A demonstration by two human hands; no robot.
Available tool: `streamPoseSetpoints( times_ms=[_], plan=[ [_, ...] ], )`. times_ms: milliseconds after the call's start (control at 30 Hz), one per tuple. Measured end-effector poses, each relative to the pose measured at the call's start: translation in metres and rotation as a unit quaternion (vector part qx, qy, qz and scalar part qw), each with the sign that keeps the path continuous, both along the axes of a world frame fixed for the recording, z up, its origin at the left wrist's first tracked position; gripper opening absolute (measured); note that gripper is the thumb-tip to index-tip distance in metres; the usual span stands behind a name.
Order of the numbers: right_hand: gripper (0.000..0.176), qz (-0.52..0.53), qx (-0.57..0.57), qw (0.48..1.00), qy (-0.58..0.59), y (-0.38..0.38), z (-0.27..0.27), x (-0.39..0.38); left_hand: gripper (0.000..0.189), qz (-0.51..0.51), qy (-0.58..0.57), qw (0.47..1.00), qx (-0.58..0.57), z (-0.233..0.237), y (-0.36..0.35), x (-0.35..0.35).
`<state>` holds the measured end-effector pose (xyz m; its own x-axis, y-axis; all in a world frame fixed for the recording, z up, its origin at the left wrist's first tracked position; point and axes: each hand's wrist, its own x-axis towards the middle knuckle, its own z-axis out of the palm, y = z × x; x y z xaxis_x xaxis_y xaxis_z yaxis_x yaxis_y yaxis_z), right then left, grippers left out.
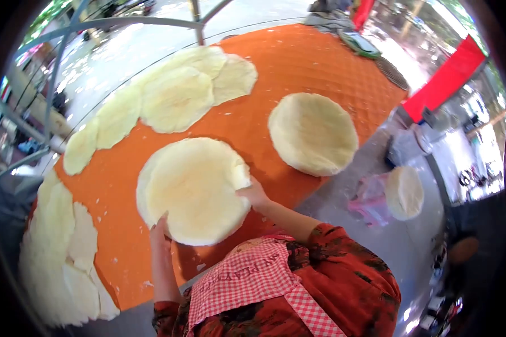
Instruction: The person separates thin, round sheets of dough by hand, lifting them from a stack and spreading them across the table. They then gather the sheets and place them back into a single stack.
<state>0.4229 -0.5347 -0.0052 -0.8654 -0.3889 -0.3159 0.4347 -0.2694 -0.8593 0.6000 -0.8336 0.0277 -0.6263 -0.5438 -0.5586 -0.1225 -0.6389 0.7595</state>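
Observation:
A thick stack of round, pale flatbreads (191, 188) is in front of me over the orange cloth. My left hand (161, 231) grips its near left rim, thumb on top and the other fingers mostly hidden. On the right side, my right hand (254, 194) is closed on the rim, where a bit of the top sheet's edge is folded up. A second round stack of flatbreads (314, 135) rests on the cloth to the right, its top slightly dented.
Overlapping thin flatbreads (177, 101) lie along the far left edge of the orange cloth (287, 62), with more sheets (50, 253) at the near left. A pale round stack (405, 192) stands beside a pink plastic bag (371, 199) on the right. Metal bars (112, 22) run behind.

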Motion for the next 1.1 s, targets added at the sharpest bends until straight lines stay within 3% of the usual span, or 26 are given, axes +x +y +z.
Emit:
streamPoseSetpoints(
  times_ms=[100, 200, 367, 500, 567, 633, 733, 800, 867, 967, 1100],
  plan=[
    [0.066, 0.027, -0.037, 0.999, 0.018, 0.008, 0.020, -0.015, 0.052, -0.009, -0.030, 0.999, 0.010, 0.011, 0.009, -0.005],
    [0.066, 0.082, -0.032, 0.996, 0.029, 0.034, 0.047, -0.045, 0.050, -0.011, 0.014, 0.994, 0.106, 0.020, 0.036, 0.002],
    [0.069, 0.200, 0.058, 0.976, 0.067, 0.082, 0.070, -0.107, 0.052, 0.027, 0.024, 0.995, 0.091, 0.022, 0.152, 0.030],
    [0.068, 0.275, 0.154, 0.944, 0.099, 0.110, 0.051, -0.139, 0.053, 0.064, 0.039, 0.994, 0.077, 0.008, 0.242, 0.028],
    [0.067, 0.290, 0.204, 0.922, 0.153, 0.114, 0.025, -0.145, 0.053, 0.112, 0.092, 0.975, 0.166, 0.021, 0.261, 0.022],
    [0.068, 0.311, 0.178, 0.925, 0.130, 0.117, 0.033, -0.149, 0.054, 0.142, 0.109, 0.958, 0.222, 0.031, 0.267, 0.017],
    [0.069, 0.317, 0.162, 0.919, 0.170, 0.115, 0.046, -0.151, 0.053, 0.165, -0.022, 0.980, 0.110, -0.018, 0.245, 0.032],
    [0.071, 0.331, 0.204, 0.895, 0.220, 0.113, 0.061, -0.156, 0.053, 0.147, 0.014, 0.986, 0.080, -0.014, 0.249, 0.024],
    [0.071, 0.340, 0.158, 0.904, 0.205, 0.111, 0.073, -0.168, 0.055, 0.188, 0.054, 0.977, 0.085, -0.015, 0.256, 0.023],
    [0.071, 0.397, 0.065, 0.901, 0.163, 0.117, 0.119, -0.206, 0.056, 0.246, 0.058, 0.966, 0.050, 0.036, 0.297, -0.001],
    [0.073, 0.466, 0.133, 0.849, 0.211, 0.130, 0.188, -0.282, 0.057, 0.293, 0.069, 0.953, -0.019, 0.109, 0.383, -0.056]
  ],
)
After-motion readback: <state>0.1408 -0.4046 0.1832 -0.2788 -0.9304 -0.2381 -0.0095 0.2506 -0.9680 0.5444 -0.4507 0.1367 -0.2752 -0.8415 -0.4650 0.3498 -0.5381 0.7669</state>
